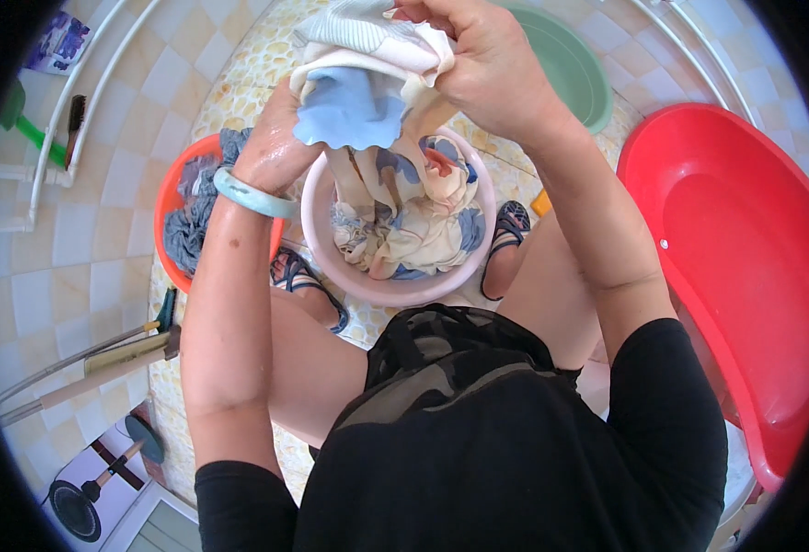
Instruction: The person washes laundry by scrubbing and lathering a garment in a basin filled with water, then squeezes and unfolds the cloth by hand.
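Observation:
I hold up a cream garment [354, 101] with blue patches and a pale ribbed edge, above a pale pink basin [320, 253]. Its lower part hangs down into the basin, among crumpled cream and blue-grey laundry [423, 241]. My right hand [496, 69] is closed on the garment's upper right edge, thumb and fingers gripping the fabric. My left hand [274, 138], wet and with a pale bangle [255, 195] at the wrist, grips its left side; those fingers are mostly hidden behind the cloth.
An orange-red basin [167, 230] with dark grey clothes [188, 235] stands to the left. A green basin [570, 69] is at the far right, a large red tub [726, 221] on the right. Long-handled tools [101, 359] lean at the left wall. My sandalled feet flank the pink basin.

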Demonstrator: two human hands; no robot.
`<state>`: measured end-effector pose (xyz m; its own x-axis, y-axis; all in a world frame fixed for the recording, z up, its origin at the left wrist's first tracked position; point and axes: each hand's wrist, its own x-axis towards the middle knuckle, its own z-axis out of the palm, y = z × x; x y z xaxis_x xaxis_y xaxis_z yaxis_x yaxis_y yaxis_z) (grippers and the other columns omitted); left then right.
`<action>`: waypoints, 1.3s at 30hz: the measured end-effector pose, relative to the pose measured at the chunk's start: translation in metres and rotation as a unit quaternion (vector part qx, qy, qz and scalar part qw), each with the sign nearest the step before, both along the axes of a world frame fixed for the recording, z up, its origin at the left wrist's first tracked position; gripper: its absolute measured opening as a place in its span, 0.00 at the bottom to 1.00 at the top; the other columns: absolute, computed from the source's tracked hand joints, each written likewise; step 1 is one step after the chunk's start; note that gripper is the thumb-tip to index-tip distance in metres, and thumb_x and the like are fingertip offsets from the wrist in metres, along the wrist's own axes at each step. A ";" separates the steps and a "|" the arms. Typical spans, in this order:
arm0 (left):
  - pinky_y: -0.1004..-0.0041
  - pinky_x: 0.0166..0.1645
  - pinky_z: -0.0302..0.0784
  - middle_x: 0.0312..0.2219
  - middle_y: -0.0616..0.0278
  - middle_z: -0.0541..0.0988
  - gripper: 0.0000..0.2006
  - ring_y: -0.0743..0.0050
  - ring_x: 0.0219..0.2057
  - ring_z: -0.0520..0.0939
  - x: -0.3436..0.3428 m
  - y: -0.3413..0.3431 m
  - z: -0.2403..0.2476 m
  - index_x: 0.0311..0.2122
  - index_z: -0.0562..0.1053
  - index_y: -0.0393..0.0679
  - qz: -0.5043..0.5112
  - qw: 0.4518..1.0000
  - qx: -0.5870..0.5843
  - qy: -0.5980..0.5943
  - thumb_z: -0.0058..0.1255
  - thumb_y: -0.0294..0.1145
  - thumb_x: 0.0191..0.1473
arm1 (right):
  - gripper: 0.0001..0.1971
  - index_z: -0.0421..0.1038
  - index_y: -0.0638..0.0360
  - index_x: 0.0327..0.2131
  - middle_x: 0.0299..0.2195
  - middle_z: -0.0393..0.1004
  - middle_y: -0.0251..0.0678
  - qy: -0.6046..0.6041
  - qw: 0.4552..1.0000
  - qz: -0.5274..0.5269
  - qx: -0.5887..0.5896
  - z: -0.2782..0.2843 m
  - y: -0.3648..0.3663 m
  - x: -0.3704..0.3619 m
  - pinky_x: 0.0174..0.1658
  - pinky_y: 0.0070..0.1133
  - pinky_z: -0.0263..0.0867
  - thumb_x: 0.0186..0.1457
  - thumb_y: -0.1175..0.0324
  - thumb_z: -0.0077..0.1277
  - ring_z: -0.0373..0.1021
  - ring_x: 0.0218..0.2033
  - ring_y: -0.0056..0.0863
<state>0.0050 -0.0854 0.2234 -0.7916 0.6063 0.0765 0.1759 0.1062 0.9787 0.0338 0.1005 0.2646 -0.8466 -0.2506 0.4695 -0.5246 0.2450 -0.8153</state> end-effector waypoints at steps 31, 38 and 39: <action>0.67 0.49 0.70 0.41 0.61 0.72 0.15 0.67 0.43 0.73 -0.010 -0.083 0.008 0.45 0.67 0.44 0.158 0.922 0.321 -0.149 0.49 0.29 0.50 | 0.17 0.70 0.64 0.35 0.28 0.72 0.36 -0.410 0.846 0.286 0.183 -0.132 0.028 0.028 0.36 0.20 0.64 0.51 0.58 0.44 0.67 0.29 0.22; 0.66 0.48 0.72 0.44 0.60 0.71 0.18 0.67 0.45 0.73 -0.021 -0.098 0.007 0.49 0.64 0.44 0.256 0.933 0.212 -0.136 0.47 0.36 0.53 | 0.07 0.69 0.61 0.30 0.25 0.69 0.32 -0.175 0.980 0.055 0.076 -0.114 0.028 0.029 0.31 0.19 0.63 0.46 0.70 0.45 0.66 0.26 0.19; 0.66 0.48 0.72 0.44 0.60 0.71 0.18 0.67 0.45 0.73 -0.025 -0.101 0.005 0.49 0.64 0.44 0.257 0.934 0.211 -0.131 0.47 0.36 0.53 | 0.07 0.69 0.61 0.30 0.25 0.69 0.32 -0.170 0.981 0.056 0.074 -0.109 0.031 0.026 0.31 0.19 0.63 0.46 0.70 0.45 0.66 0.26 0.19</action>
<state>-0.0200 -0.1868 0.2283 -0.9948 0.1010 -0.0140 -0.0433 -0.2950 0.9545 0.0601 0.1316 0.1560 -0.9110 -0.3960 0.1153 -0.2587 0.3306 -0.9076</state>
